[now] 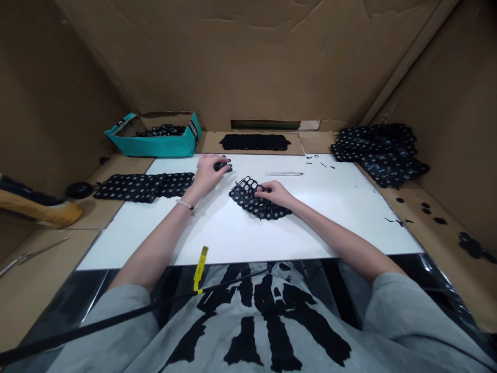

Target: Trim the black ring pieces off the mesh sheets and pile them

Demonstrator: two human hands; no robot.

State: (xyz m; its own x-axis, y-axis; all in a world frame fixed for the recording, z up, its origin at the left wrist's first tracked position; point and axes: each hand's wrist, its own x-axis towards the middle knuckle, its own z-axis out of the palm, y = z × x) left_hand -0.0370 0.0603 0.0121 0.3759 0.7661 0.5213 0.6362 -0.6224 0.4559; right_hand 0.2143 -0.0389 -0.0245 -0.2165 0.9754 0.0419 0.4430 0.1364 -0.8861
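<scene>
On the white board [233, 238], a black sheet with rows of round holes [256, 204] lies in front of me. My right hand [276, 194] pinches its upper right part, where some larger holes show. My left hand [207, 173] is above and left of that sheet, its fingers closed round small black pieces [223, 166]. A white pen-like tool with a pointed tip [284, 174] lies beyond my right hand. To the left of my left hand, more black dotted sheets [132, 187] lie flat and overlap.
A teal box [155, 146] of black pieces stands back left. A black strip stack [254, 142] lies at the back, black sheets [378, 150] pile at the right, and black scraps [426, 208] lie nearby. Scissors [33, 255] and a yellow-and-dark roll [39, 207] are at left.
</scene>
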